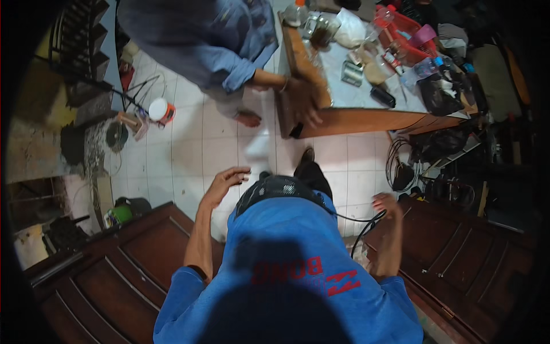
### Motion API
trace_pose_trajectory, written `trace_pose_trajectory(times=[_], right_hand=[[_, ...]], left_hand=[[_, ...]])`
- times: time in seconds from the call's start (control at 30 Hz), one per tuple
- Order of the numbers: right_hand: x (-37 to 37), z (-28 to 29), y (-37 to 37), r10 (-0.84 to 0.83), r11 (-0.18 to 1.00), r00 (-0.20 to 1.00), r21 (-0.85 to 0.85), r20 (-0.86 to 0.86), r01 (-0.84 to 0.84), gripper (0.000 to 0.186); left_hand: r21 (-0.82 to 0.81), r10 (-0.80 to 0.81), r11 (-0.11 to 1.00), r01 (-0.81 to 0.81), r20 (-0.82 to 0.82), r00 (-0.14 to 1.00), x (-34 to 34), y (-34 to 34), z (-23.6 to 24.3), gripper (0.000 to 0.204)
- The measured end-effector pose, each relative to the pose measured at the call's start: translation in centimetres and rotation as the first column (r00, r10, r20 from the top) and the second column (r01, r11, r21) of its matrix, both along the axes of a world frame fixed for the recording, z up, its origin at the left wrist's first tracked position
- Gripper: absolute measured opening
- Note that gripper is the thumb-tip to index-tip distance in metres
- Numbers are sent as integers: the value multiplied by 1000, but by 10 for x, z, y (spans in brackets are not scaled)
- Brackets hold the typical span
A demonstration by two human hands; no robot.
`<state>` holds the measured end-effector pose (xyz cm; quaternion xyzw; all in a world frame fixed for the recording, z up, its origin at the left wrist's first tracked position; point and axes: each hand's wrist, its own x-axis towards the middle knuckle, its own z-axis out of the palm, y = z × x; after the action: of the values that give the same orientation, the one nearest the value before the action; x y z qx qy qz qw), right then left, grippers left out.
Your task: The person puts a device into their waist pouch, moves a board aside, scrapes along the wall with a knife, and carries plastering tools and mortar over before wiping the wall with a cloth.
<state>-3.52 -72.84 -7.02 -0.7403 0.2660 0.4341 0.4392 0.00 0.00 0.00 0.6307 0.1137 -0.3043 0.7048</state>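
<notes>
Pale tiles cover the floor, with a dark panelled door at the lower left and another, the right door, at the lower right. Between them stands the wearer, in a blue shirt with red print, under a head-shaped shadow.

The left hand is held out in the air ahead of the left hip, palm inward, its fingers loosely extended, a little apart and empty. Just beyond its fingertips is a white object, too blurred to name; whether it rests on the tiles I cannot tell.

The right hand is raised on the other side, fingers part-bent. A black cable runs from the waist to just beside this hand and loops down by the forearm; whether the fingers grip it I cannot tell. More cable lies coiled farther right.

Ahead, a co-worker in a denim shirt leans over, one hand at the corner of a wood-sided desk. On its white top are bottles, a red basket, a dark case and a black bag. A white and red bucket stands on the floor to the left.
</notes>
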Motion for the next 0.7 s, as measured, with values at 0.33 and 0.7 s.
trace_pose_trajectory(times=[0.33,0.7], right_hand=[[115,242,270,440,840,744,62,503,-539,40],[79,152,318,686,519,652,410,325,-750,50]], left_hand=[[192,-554,831,522,190,811,18,-32,62,55],[266,-549,815,514,73,833,-26,5,87,37]])
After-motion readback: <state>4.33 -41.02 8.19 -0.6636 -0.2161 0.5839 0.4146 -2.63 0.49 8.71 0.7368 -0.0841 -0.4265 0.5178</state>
